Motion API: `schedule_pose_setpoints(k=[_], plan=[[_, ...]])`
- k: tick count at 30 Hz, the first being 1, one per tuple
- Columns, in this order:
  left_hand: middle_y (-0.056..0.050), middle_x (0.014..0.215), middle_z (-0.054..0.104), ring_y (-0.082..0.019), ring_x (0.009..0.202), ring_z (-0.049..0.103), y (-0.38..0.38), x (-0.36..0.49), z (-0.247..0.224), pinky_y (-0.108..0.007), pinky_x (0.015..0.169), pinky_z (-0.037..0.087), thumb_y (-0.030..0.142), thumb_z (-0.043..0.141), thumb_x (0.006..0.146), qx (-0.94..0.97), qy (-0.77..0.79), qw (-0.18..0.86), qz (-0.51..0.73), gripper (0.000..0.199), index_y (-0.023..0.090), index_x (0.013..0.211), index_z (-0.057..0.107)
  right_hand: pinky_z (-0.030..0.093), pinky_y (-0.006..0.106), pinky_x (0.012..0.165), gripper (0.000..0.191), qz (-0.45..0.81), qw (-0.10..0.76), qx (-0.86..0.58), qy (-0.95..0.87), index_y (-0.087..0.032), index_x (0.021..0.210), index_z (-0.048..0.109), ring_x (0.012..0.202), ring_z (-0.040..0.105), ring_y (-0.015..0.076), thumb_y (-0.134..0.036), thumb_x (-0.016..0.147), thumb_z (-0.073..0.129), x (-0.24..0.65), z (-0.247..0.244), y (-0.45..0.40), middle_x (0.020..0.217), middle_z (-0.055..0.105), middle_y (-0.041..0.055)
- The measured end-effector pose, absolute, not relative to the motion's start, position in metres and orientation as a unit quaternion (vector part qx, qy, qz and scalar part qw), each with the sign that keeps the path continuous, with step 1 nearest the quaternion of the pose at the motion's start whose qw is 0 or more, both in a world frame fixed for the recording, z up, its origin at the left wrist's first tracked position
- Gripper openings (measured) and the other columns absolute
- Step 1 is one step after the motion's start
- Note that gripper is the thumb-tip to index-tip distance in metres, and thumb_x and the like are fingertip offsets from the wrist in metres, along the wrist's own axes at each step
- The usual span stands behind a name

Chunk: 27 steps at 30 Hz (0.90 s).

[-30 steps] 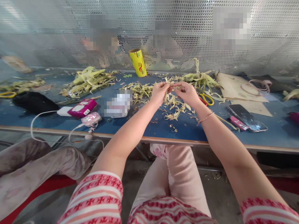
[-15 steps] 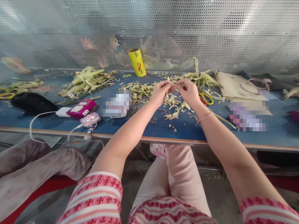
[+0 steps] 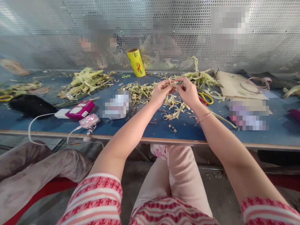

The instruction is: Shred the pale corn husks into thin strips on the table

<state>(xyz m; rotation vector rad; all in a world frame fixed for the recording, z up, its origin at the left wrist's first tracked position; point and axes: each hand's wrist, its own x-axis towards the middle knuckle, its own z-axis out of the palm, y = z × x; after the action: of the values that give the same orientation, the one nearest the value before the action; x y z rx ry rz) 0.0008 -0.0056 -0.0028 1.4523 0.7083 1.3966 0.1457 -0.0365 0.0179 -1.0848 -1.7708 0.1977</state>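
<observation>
My left hand (image 3: 162, 92) and my right hand (image 3: 187, 91) meet above the middle of the table, fingertips close together. Between them is a small pale husk strip (image 3: 172, 82), curled at the fingers; most of it is hidden. Both hands are closed in a pinch on it. Under and around them lie loose husk shavings (image 3: 174, 107), pale green and cream. Just right of my right wrist are scissors (image 3: 207, 98) with yellow and red handles. Behind my right hand sits a pile of long green husks (image 3: 203, 78).
A yellow cardboard tube (image 3: 136, 63) stands by the perforated metal screen (image 3: 187, 34). Leftward lie another husk pile (image 3: 87, 80), a magenta box (image 3: 81, 109), white cables and a black pouch (image 3: 31, 106). Brown paper (image 3: 231, 85) is at right. A seated person's legs (image 3: 47, 168) show lower left.
My right fingers have curled in closer to the left ones, and the pale strip between them now looks bent round instead of sticking up. The view has shifted slightly.
</observation>
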Motion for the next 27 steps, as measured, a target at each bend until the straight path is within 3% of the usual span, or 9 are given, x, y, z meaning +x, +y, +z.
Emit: schedule_pose_setpoints(k=[10,17,27], plan=[[-0.001,0.074,0.068,-0.012,0.072,0.066,-0.0132,0.0035,0.0011,-0.031,0.08,0.055,0.026,0.064,0.083,0.593,0.286,0.508,0.555,0.009,0.018,0.088,0.064,0.038,0.025,0.059,0.012,0.063,0.537,-0.432,-0.722,-0.02,0.088,0.059,0.052,0.036,0.009,-0.031,0.089,0.056,0.1467,0.0143,-0.0313,0.054,0.041,-0.0059],[0.0,0.069,0.063,-0.009,0.067,0.063,-0.0136,0.0068,0.0023,-0.026,0.074,0.054,0.034,0.06,0.088,0.563,0.302,0.52,0.568,0.018,0.018,0.08,0.06,0.038,0.026,0.06,0.007,0.046,0.529,-0.426,-0.733,-0.019,0.086,0.062,0.055,0.038,0.0097,-0.022,0.086,0.056,0.1458,0.0136,-0.0342,0.056,0.042,-0.005],[-0.001,0.072,0.063,-0.012,0.073,0.066,-0.0115,0.0071,-0.0002,-0.029,0.076,0.054,0.042,0.061,0.087,0.577,0.328,0.481,0.572,0.025,0.018,0.084,0.056,0.041,0.028,0.068,0.012,0.017,0.503,-0.416,-0.757,-0.018,0.086,0.066,0.063,0.046,0.0113,-0.016,0.083,0.055,0.1462,0.0136,-0.0328,0.064,0.05,-0.002]])
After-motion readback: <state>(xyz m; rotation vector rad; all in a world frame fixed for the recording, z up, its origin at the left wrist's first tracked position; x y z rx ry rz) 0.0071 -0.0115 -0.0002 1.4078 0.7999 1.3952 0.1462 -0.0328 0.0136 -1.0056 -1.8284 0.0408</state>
